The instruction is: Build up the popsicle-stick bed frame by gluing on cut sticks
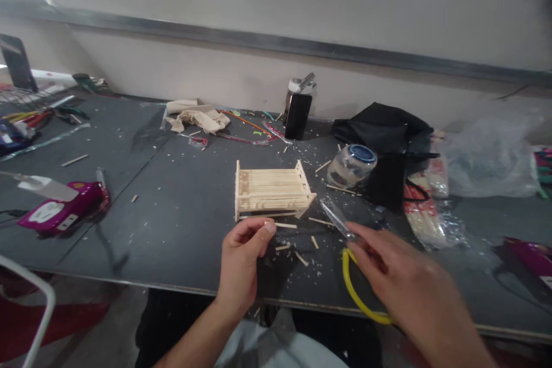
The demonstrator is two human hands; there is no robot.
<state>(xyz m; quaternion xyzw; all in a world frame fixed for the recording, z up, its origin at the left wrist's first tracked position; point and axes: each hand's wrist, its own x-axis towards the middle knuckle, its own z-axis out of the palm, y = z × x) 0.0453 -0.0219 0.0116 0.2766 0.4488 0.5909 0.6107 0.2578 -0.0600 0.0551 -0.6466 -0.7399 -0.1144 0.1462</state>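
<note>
In the head view, I have the left hand [244, 256] at the near middle of the dark table [164, 230], thumb and forefinger pinching a thin wooden stick [285, 225] whose free end points right. The slatted wooden frame [273, 184], like a tiny bed, stands on the table just beyond those fingertips. My right hand [397, 276] has its fingers wrapped around yellow-handled scissors [338, 221], blades aimed far and left, toward the frame's right end; I can't tell whether the blades are parted. Short stick offcuts [302, 259] lie scattered between the two hands.

Right of the frame and farther off, I see a clear jar [350, 167] with a blue lid, near a black bag [383, 126]. At the far middle a phone [298, 117] stands in front of a bottle [297, 85]; crumpled pale cloth [200, 117] lies farther left. A purple device [64, 206] sits on the left side.
</note>
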